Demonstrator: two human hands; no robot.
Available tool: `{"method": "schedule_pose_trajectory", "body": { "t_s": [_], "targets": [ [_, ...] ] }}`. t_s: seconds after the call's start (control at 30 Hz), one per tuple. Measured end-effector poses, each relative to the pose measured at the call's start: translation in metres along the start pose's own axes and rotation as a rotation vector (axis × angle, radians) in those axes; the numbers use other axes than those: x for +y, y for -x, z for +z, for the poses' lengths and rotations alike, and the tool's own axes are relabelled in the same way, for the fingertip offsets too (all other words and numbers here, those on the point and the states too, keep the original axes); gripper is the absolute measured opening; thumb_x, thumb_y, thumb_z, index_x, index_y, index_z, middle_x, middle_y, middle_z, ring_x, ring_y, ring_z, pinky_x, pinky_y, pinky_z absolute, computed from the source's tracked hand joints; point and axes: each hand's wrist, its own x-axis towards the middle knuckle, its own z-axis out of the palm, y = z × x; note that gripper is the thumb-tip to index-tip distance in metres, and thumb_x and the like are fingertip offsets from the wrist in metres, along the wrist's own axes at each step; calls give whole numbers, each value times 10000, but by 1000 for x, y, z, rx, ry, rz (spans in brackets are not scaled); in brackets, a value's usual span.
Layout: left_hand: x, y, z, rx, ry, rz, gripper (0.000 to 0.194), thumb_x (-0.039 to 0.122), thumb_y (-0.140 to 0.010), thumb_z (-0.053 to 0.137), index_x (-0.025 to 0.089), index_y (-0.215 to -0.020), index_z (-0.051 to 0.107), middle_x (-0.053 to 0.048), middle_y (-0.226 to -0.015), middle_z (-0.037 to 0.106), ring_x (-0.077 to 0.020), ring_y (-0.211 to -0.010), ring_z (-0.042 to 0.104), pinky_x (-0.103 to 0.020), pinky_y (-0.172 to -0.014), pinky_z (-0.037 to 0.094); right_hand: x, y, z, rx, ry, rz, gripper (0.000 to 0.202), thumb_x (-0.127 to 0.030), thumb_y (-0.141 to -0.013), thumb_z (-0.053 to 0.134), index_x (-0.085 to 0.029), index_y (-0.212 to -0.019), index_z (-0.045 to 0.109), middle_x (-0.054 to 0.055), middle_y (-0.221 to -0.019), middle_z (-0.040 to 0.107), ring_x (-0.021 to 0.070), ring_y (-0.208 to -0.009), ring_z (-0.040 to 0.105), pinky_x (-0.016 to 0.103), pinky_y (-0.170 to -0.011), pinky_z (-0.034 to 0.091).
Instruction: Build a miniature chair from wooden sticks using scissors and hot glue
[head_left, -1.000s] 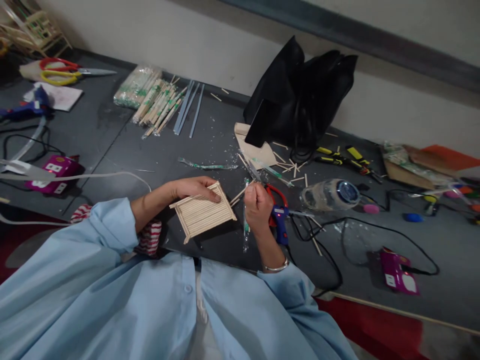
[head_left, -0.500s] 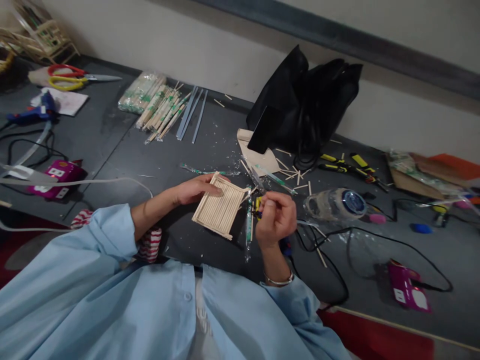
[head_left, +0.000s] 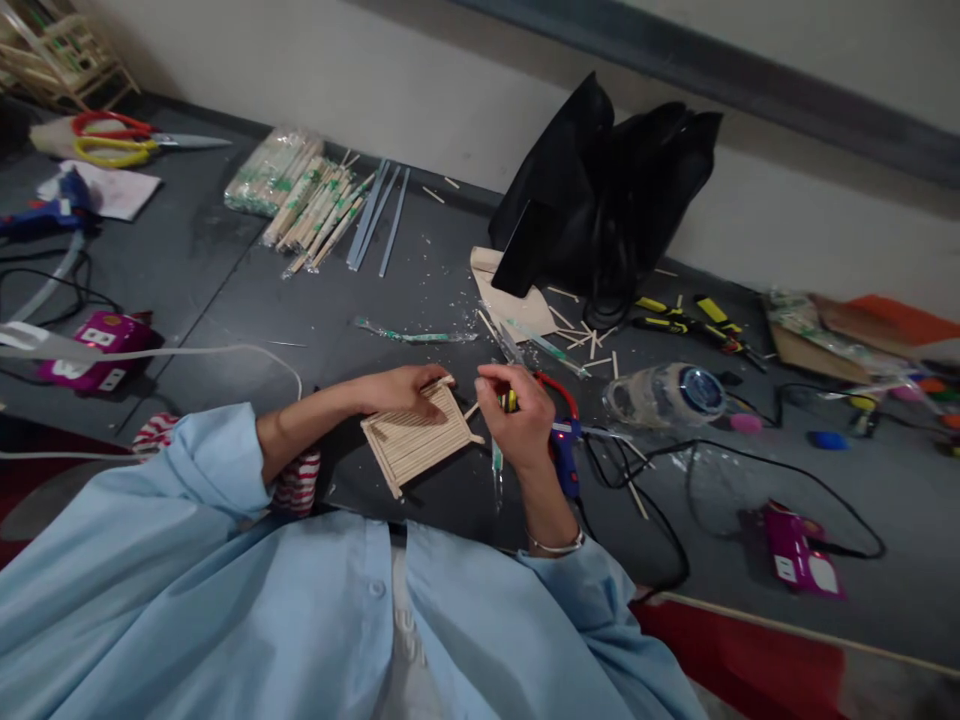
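Observation:
My left hand [head_left: 409, 390] is closed on the upper edge of a small panel of thin wooden sticks [head_left: 420, 455], with a raised stick border, held tilted over the table. My right hand [head_left: 517, 410] hovers just beyond the panel's right edge, fingers curled and thumb against forefinger. Whatever may be in that pinch is too small to make out. Beside my right wrist lies a blue glue gun [head_left: 566, 460]. Under the right hand is a clear wrapper with green print [head_left: 497, 465], partly covered.
Wrapped chopstick bundles [head_left: 307, 215], grey strips [head_left: 367, 220] and scissors [head_left: 120, 138] lie at the back left. A black bag [head_left: 600, 200] leans on the wall, with stick offcuts [head_left: 589, 340] before it. To the right are a plastic bottle [head_left: 667, 393], cables and a purple power adapter [head_left: 799, 550].
The stick panel has turned and shifted slightly left and down in my left hand. My right hand has moved left and up, uncovering the glue gun.

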Motion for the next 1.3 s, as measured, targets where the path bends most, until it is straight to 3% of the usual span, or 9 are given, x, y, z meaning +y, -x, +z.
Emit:
{"method": "schedule_pose_trajectory", "body": {
  "t_s": [0.1,0.23,0.5,0.57,0.67,0.8,0.87,1.1,1.3],
  "targets": [
    [4,2,-1,-14,-278,51,605,310,-731,676,146,-1294,528,-91,-1247,662,-244,-1125,622,-319,-966,469,0,0,2,-136,-26,-10,184,-291,-910,582,-207,-1046,673,26,-836,682,159,-756,634,294,-717,521],
    [10,5,1,-34,-469,133,605,249,-768,621,118,-1347,504,-152,-1417,573,-258,-1268,565,-348,-1076,412,-2,1,4,-279,3,-70,249,-295,-894,607,-218,-1126,655,39,-895,686,181,-842,639,312,-782,519],
    [11,14,-15,48,-599,217,733,277,-785,633,125,-1457,382,-147,-1341,621,-219,-1161,617,-307,-943,474,3,2,9,-368,61,-90,250,-287,-901,597,-225,-1138,646,46,-920,681,188,-842,634,313,-780,503],
    [10,15,-24,111,-627,215,652,280,-808,606,129,-1420,438,-132,-1317,635,-195,-1113,631,-274,-901,473,5,3,11,-369,87,-75,246,-288,-912,580,-224,-1141,643,48,-911,681,195,-852,633,320,-788,499],
    [13,21,-39,147,-715,98,438,316,-838,571,136,-1237,593,-68,-1025,722,-153,-857,658,-233,-722,455,6,4,14,-377,105,-39,253,-290,-924,559,-213,-1152,637,53,-914,676,193,-854,633,314,-787,496],
    [22,32,-48,-60,-873,5,326,441,-803,618,172,-979,677,-32,-859,715,-145,-735,622,-227,-610,375,5,6,18,-431,102,-25,295,-288,-922,562,-192,-1195,621,66,-971,677,179,-832,636,298,-777,499],
    [25,35,-44,-91,-959,-47,325,463,-789,615,181,-935,682,-42,-860,715,-156,-711,606,-244,-567,327,4,7,21,-447,102,-27,304,-286,-925,554,-189,-1208,614,71,-1001,679,173,-823,639,293,-774,502],
    [27,31,-20,-46,-1068,-32,190,266,-760,543,203,-853,696,-58,-838,714,-190,-703,603,-288,-550,287,5,11,26,-464,142,51,425,-316,-907,557,-188,-1311,531,62,-955,718,175,-765,655,301,-738,507],
    [20,30,-37,147,-1153,-21,189,232,-785,499,188,-811,681,-71,-874,711,-184,-743,606,-285,-547,277,3,8,16,-465,218,122,506,-260,-919,470,-145,-1411,435,31,-840,752,186,-711,680,286,-664,481]
  ]
}}
